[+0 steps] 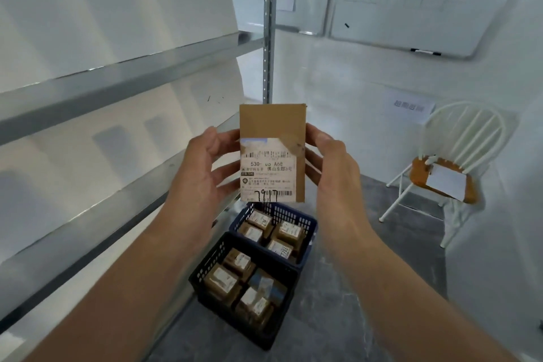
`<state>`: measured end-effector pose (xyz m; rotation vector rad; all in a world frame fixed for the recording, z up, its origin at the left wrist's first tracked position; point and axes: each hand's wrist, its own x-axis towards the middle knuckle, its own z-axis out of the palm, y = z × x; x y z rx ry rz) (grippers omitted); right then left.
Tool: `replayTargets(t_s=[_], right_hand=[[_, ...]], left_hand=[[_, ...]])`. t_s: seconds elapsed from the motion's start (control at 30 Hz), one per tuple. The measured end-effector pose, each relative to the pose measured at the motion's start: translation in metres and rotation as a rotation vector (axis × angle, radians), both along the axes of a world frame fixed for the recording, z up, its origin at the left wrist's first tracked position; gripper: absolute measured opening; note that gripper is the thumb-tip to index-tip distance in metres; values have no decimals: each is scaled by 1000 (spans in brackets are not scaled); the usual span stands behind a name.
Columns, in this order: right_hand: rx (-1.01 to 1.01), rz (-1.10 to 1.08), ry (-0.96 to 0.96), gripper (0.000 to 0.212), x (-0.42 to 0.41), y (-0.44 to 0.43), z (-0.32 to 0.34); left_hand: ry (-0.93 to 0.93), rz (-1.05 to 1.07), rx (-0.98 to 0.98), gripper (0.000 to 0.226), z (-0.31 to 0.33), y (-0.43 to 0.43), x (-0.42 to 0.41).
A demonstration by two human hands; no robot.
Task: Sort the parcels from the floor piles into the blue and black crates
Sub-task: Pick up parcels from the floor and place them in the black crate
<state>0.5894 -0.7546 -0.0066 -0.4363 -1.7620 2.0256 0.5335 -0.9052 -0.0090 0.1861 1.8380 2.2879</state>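
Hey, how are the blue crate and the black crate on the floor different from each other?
The blue crate is dark blue; the black crate is black. The blue crate sits farther from the person, the black crate nearer. The held parcel covers part of the blue crate's far rim, not the black crate's. Both are perforated plastic, stand side by side on the grey floor, and hold brown labelled parcels.

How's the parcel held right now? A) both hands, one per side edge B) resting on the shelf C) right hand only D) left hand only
A: the left hand and right hand each grip a side edge of the parcel, label facing the camera.
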Motion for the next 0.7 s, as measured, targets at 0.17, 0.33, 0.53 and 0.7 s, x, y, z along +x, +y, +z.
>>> replayTargets(t_s=[0.17, 0.33, 0.53, 0.7], right_hand=[[13, 220, -38, 34, -58, 50, -19], [-32, 386, -58, 35, -109, 60, -32], [55, 568, -93, 41, -170, 46, -57], [102, 646, -96, 46, -213, 44, -79]], left_hand=[[-43, 204, -15, 54, -25, 39, -28], [-78, 367, -20, 54, -45, 45, -46], [-128, 513, -3, 52, -68, 32, -87], [-202, 559, 23, 52, -98, 32, -128]])
